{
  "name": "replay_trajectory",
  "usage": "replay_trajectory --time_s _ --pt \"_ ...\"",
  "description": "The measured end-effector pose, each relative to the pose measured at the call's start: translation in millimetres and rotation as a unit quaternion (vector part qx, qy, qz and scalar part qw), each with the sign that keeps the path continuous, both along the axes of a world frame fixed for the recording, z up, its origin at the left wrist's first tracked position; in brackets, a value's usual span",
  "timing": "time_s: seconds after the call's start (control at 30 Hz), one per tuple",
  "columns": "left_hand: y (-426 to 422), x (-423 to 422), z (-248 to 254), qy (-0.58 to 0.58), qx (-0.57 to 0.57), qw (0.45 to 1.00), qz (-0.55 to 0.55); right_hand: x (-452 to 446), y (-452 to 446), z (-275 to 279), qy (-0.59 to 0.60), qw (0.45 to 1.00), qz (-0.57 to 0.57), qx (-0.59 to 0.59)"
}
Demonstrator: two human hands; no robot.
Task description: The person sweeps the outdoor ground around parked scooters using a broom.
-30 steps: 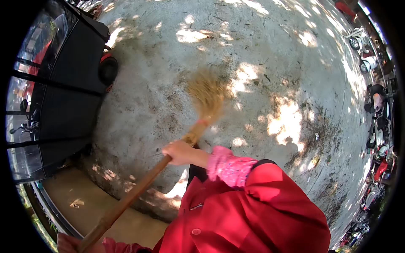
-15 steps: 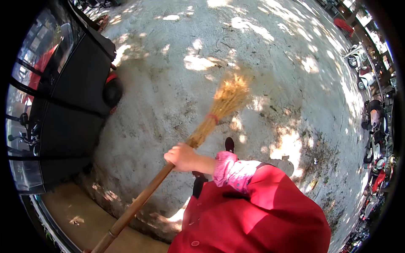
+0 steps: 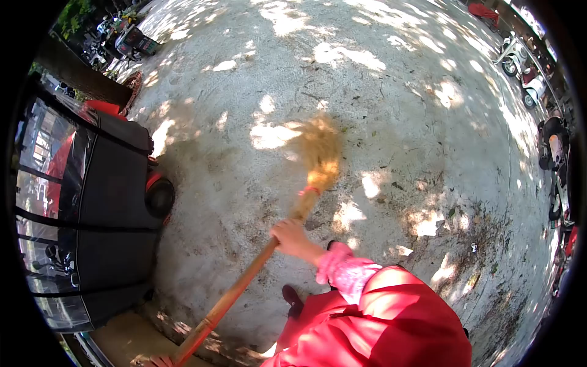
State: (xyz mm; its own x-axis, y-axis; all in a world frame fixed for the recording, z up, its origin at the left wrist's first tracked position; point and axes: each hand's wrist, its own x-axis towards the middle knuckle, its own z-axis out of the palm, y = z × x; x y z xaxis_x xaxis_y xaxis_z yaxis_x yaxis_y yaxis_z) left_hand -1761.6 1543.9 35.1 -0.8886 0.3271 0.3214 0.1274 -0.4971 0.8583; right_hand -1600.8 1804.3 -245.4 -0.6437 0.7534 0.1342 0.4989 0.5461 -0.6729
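A straw broom [image 3: 241, 278] with a long bamboo handle slants from the bottom left up to the middle of the view. Its bristles are smeared by motion and lie over the concrete ground. My right hand [image 3: 295, 238], below a pink cuff, is wrapped round the handle just under the red binding. At the bottom edge, only part of my left hand [image 3: 160, 362] shows, closed on the lower handle. Dry leaves and bits of litter [image 3: 471, 226] are scattered on the ground right of the broom.
A dark covered vehicle [image 3: 116, 208] with clear plastic windows and a wheel stands close on the left. A tree trunk [image 3: 85, 73] rises behind it. Parked scooters [image 3: 532, 85] line the right edge. My dark shoe [image 3: 292, 296] is on the concrete.
My right hand has moved right and down in the view with the broom, and the bristles now blur more. The view has shifted, showing the tree trunk at left and part of my left hand.
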Motion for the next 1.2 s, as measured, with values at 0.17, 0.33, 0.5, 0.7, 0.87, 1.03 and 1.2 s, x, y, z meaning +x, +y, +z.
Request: replay_trajectory --time_s 0.17,0.33,0.5,0.7,0.87,1.03,1.2 --pt "110 13 -36 -0.134 0.021 0.947 -0.291 183 -18 -12 -0.117 0.98 -0.158 0.01" --pt "143 19 -71 -0.235 0.068 0.922 -0.3 240 -23 -1 -0.196 0.965 -0.177 0.011" --pt "115 -21 -29 -0.1 0.136 0.964 -0.205 145 66 24 -0.023 0.993 -0.074 0.083" --pt "115 -34 62 0.157 0.23 0.95 -0.144 -34 175 92 0.116 0.971 0.182 0.104" --pt "212 -51 45 0.243 0.214 0.944 -0.064 -148 275 58 0.04 0.949 0.308 0.057" --pt "316 -140 -4 0.225 0.201 0.944 -0.136 -110 311 8 -0.006 0.981 0.194 -0.013" --pt "393 -179 -41 -0.071 0.112 0.985 -0.109 -41 327 24 -0.21 0.96 0.152 -0.109"
